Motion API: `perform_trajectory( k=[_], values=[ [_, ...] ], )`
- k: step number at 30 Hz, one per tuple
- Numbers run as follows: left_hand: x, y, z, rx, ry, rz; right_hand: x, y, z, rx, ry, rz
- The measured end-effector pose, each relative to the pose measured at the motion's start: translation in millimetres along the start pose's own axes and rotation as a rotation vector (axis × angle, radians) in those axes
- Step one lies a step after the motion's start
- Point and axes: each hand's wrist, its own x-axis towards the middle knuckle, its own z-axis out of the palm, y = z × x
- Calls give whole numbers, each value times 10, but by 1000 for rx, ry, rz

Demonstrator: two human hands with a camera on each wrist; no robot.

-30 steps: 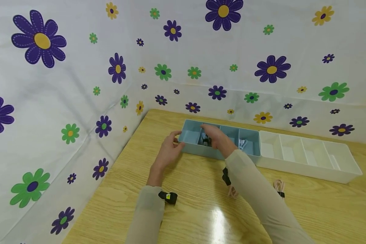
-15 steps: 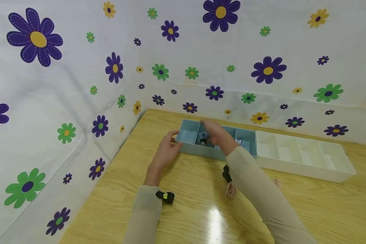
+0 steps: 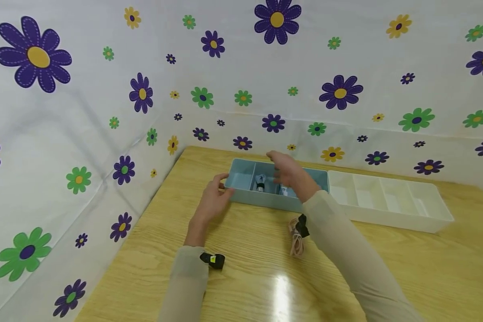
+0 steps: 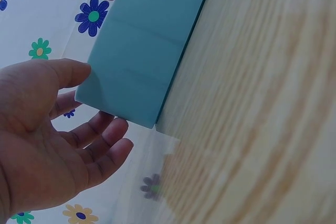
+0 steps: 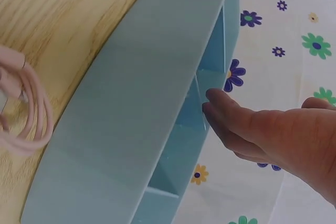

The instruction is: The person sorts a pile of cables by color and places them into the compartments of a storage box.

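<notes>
A light blue divided organizer box (image 3: 261, 200) stands near the back of the wooden table. My left hand (image 3: 215, 201) holds its left end, thumb on the front corner and fingers against the end wall. My right hand (image 3: 291, 174) is over the box's middle, fingers extended and slightly bent, holding nothing. One coiled light blue cable (image 3: 260, 181) with a dark tie lies in the second compartment from the left. Next to it, a whitish cable (image 3: 283, 191) shows in the third, partly covered by the right hand. The leftmost compartment (image 3: 241, 173) is bare.
A white divided organizer box (image 3: 394, 214) adjoins the blue one on the right. A coiled pink cable (image 3: 297, 243) lies on the table (image 3: 245, 277) in front, beside the right wrist. A flower-print sheet (image 3: 225, 67) stands behind and to the left.
My right hand has lifted out of the second compartment and moved right, uncovering the blue cable. The left hand keeps its place. A second pink cable has become hidden behind the right forearm.
</notes>
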Motion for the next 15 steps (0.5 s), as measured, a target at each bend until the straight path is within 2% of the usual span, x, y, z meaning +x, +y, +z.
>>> perform_trajectory(
  k=[7, 15],
  values=[
    [-1, 5, 2, 28, 3, 7, -112, 19, -85, -19, -16, -38],
    [38, -10, 18, 39, 4, 36, -204, 68, -103, -185, 4, -102]
  ],
)
